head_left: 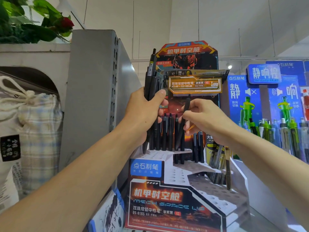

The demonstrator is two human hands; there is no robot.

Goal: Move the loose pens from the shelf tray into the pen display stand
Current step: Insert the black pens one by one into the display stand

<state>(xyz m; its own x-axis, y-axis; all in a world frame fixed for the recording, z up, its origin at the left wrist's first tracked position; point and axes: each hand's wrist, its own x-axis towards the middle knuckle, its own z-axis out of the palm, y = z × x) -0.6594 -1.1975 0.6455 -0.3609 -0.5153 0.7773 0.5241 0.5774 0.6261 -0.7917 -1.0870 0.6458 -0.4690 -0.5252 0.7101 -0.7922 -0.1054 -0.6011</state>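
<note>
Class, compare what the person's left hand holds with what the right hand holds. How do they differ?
The left hand grips a bundle of pens upright; the right hand pinches a single pen, tilted, over the stand's top tier. The bundle stands higher. All are black.

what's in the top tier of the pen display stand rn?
The stand's top tier holds a row of upright black pens. The right hand lowers another pen there. Both hands hide some holes.
</note>
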